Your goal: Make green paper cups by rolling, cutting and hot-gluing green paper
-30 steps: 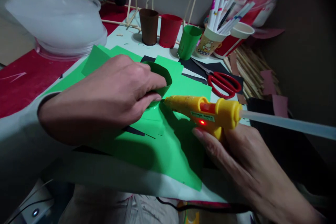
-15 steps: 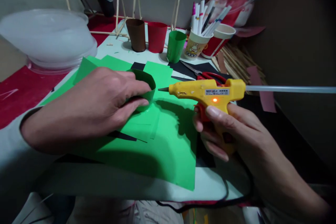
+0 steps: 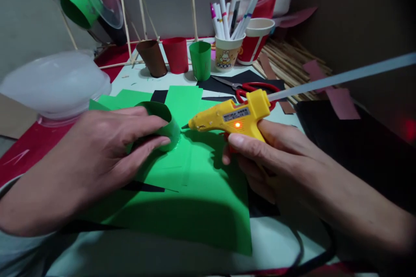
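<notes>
Thumb and fingers of the left hand [image 3: 107, 147] pinching a paper ring [image 3: 162, 123], forefinger over the rim, thumb against the near wall, holding it upright on the green sheet [image 3: 201, 199] near the middle of the desk [image 3: 279, 242]. Right hand [image 3: 260, 156] closed round the handle of the glue gun [image 3: 227, 119], lamp glowing orange; trigger hidden, so cannot tell whether squeezed.

A second ago, nozzle laid against the foot of the ring. Half a second ago, lifted off, level and clearly apart. Now tilted down again, tip just beside the ring's right wall, seemingly a sliver short of touching. Ring itself unmoved under the same pinch throughout. Probably a pause between dabs rather than glue flowing at this instant.

Behind the gun, a clear glue stick [image 3: 341, 77] slanting up toward the right edge. Red scissors [image 3: 256, 91] on black paper beyond the gun. Along the far edge, a brown cup [image 3: 152, 58], a red cup [image 3: 177, 55], a green cup [image 3: 200, 60] and a pen cup [image 3: 227, 54]. At the left edge, a plastic bowl [image 3: 55, 84].
</notes>
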The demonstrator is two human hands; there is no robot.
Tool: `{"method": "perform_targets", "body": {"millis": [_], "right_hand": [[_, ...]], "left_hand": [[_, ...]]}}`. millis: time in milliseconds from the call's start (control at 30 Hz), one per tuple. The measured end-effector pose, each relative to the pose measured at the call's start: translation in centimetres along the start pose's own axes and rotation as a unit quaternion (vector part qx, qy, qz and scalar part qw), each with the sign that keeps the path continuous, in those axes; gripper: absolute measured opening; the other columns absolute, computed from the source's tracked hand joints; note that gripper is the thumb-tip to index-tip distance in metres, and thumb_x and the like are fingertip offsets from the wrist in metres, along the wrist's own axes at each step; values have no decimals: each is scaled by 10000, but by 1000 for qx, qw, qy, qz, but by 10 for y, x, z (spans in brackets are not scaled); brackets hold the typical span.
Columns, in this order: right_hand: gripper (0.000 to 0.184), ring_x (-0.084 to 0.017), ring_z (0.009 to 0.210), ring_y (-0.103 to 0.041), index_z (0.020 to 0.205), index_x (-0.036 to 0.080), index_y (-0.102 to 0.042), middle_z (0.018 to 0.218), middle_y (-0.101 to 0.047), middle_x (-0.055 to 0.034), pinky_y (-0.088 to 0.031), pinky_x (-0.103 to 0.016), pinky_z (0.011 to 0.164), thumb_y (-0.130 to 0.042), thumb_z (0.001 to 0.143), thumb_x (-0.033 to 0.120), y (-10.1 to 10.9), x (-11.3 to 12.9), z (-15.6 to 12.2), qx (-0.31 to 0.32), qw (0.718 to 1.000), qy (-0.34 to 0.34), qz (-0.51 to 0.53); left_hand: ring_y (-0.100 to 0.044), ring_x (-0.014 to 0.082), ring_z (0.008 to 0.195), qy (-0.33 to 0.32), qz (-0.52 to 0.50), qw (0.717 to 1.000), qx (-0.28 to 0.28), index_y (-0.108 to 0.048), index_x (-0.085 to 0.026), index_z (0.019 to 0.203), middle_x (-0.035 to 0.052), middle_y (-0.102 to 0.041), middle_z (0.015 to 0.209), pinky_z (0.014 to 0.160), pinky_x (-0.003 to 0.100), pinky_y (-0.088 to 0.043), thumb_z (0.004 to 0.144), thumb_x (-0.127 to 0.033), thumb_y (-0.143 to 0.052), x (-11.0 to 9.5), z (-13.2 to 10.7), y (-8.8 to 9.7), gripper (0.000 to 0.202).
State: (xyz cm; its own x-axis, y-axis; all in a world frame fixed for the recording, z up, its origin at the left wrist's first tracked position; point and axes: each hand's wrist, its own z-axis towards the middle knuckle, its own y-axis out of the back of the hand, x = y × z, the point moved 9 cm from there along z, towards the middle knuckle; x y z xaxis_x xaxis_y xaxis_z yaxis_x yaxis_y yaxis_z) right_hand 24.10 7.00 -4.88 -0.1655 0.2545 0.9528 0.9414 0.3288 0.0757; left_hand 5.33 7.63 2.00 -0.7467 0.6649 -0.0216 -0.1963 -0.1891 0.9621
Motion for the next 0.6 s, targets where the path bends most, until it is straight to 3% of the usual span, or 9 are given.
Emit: {"method": "perform_targets", "body": {"millis": [200, 333, 600], "right_hand": [[455, -66, 420, -426, 685, 210, -523, 530, -475, 56, -325, -179, 344, -742, 881, 557, -3, 3, 10, 19, 999, -12, -30], [369, -50, 384, -431, 756, 204, -552, 503, -455, 82, -313, -175, 368, -710, 918, 494, -11, 0, 16, 61, 998, -27, -2], [348, -54, 378, -425, 778, 201, -574, 495, -449, 75, -286, -188, 364, -624, 965, 490, -11, 2, 20, 34, 997, -18, -64]], "left_hand": [[-658, 162, 767, 6, -18, 1000, 2, -622, -282, 959, -37, -679, 845, 656, 277, -429, 1068, -462, -452, -1, -2, 3, 271], [-600, 148, 759, 9, -28, 999, 22, -609, -281, 986, -33, -630, 848, 701, 283, -389, 1073, -416, -455, -1, -4, 1, 223], [-600, 138, 765, -1, -19, 1000, 13, -610, -276, 991, -37, -647, 871, 705, 280, -394, 1065, -380, -495, -1, -4, 1, 172]]}}
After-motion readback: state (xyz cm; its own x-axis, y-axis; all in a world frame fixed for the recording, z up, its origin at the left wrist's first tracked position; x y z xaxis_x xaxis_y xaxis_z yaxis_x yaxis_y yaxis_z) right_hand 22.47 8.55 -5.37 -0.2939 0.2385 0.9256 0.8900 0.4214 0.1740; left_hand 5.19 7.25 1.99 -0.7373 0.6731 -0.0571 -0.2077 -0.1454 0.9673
